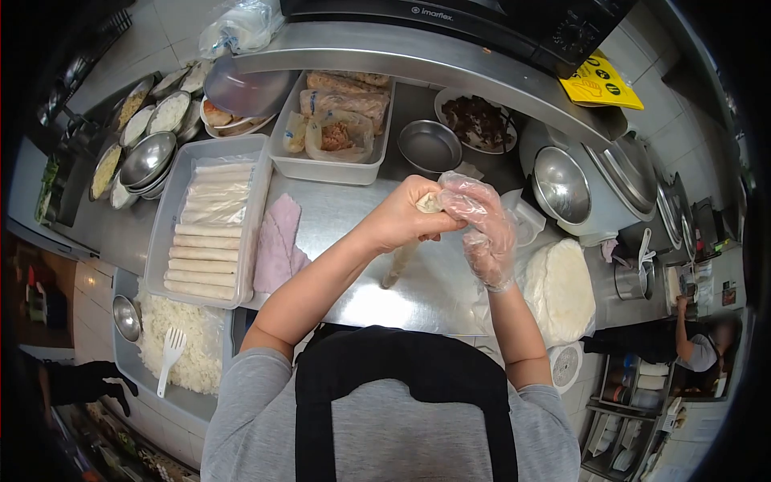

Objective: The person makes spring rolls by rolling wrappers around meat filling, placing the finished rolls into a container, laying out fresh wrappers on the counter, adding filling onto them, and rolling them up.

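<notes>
My bare left hand is closed around a small pale, soft-looking piece above the steel table. My right hand, in a clear plastic glove, presses against it with curled fingers; what lies inside them is hidden. Below the hands, a thin pale roll shows on the table, partly covered by my left hand. Right of my right forearm is a thick stack of white wrappers. To the left, a plastic tub contains several long pale rolls.
A pink cloth lies beside the tub. Behind stand a container of bagged filling, a metal bowl and a dish of dark food. A shelf overhangs the back. Rice sits lower left. Another person works far right.
</notes>
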The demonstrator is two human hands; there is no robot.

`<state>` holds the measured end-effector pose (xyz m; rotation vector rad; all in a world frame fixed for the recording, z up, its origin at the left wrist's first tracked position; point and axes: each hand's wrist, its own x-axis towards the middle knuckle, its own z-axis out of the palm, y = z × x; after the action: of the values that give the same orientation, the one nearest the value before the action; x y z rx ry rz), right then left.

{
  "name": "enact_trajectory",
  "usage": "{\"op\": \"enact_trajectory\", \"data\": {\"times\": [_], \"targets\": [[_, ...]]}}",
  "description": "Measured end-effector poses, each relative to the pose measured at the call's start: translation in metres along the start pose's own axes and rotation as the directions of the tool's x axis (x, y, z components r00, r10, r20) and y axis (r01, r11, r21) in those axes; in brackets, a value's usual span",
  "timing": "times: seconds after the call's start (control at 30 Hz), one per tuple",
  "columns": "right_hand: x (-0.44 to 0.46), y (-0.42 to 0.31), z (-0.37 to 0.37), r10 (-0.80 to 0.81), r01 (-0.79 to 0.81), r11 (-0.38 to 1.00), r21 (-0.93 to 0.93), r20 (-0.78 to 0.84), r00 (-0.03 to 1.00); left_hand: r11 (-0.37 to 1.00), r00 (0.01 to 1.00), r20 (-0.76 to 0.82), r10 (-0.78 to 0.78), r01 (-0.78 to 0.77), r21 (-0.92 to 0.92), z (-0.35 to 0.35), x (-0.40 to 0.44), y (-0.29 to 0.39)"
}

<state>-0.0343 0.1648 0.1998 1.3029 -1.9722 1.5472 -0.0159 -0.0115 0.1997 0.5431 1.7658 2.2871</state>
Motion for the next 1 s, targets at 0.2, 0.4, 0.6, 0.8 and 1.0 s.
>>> {"op": "enact_trajectory", "data": {"times": [0.2, 0.4, 0.6, 0.8, 1.0], "targets": [[0.011, 0.003, -0.007, -0.141, 0.168, 0.963, -0.211, 0.134, 0.981, 1.000, 0.999, 0.036, 0.000, 0.000, -0.012, 0.002, 0.003, -0.008], [0.017, 0.004, 0.000, -0.229, 0.283, 0.899, -0.333, 0.192, 0.954, 0.981, 0.980, -0.055, 0.190, -0.187, 0.048, 0.017, 0.007, -0.008], [0.009, 0.012, 0.006, -0.015, 0.035, 0.983, 0.181, -0.108, 0.994, 0.953, 0.970, -0.070, 0.232, -0.212, 0.218, 0.010, 0.002, -0.004], [0.012, 0.009, -0.001, -0.133, 0.154, 0.967, -0.201, 0.112, 0.985, 0.965, 0.976, -0.059, 0.208, -0.195, 0.177, 0.008, 0.007, -0.011], [0.020, 0.010, -0.002, -0.256, 0.320, 0.896, -0.309, 0.230, 0.939, 0.932, 0.964, -0.037, 0.263, -0.244, 0.269, 0.008, 0.011, -0.015]]}}
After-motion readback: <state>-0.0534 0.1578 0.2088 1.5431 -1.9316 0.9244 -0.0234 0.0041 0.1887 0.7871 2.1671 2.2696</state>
